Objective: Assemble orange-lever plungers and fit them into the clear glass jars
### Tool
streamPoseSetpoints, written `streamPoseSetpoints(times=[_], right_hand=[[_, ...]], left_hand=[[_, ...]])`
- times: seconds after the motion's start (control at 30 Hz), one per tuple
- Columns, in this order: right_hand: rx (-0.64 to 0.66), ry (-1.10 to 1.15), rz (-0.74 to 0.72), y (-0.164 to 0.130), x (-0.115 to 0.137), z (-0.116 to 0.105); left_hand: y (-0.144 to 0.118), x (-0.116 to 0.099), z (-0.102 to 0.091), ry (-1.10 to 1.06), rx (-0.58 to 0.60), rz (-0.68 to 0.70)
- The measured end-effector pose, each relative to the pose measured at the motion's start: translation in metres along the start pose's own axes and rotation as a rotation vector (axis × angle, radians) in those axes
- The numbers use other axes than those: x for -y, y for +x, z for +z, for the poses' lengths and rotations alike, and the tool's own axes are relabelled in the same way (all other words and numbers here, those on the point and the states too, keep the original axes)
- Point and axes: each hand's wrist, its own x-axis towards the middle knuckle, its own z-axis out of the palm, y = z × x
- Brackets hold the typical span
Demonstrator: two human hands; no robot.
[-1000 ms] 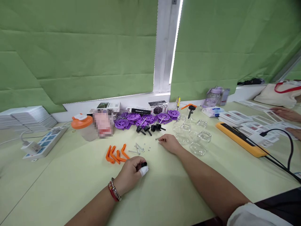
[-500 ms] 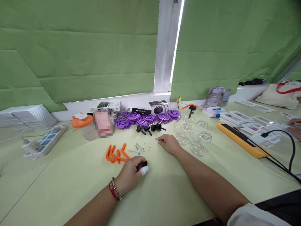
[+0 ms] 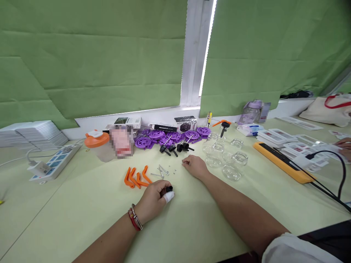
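My left hand (image 3: 155, 197), a white wrap on its thumb, is closed around a small black tubular part (image 3: 169, 189) over the near table. My right hand (image 3: 194, 166) rests farther off on the table, fingers bent together and pointing left; whatever is in them is hidden. Tiny metal pieces (image 3: 174, 171) lie just left of it. Beside these are several silver bolts (image 3: 161, 172) and several bent orange handles (image 3: 136, 178). Beyond my right hand sit black knob-like parts with stems (image 3: 172, 149), and to its right stand several clear glass jars (image 3: 231, 171).
Purple slotted discs (image 3: 157, 135) are heaped at the back near a box (image 3: 185, 125). An orange-lidded cup (image 3: 97, 146) and a white power strip (image 3: 59, 164) stand left. Right are a yellow-orange power strip (image 3: 282, 162), stacked cards (image 3: 276, 137) and another person's hand (image 3: 344, 144).
The small spring seen at my right fingertips half a second ago no longer shows, and those fingers have drawn in. My left hand still holds the black part.
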Motion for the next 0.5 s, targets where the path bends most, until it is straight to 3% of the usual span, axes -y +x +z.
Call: streamPoseSetpoints(times=[0.5], right_hand=[[0.003,-0.122,-0.108,0.005,0.009,0.012]], left_hand=[[0.0,-0.002,-0.001,0.015,0.009,0.008]])
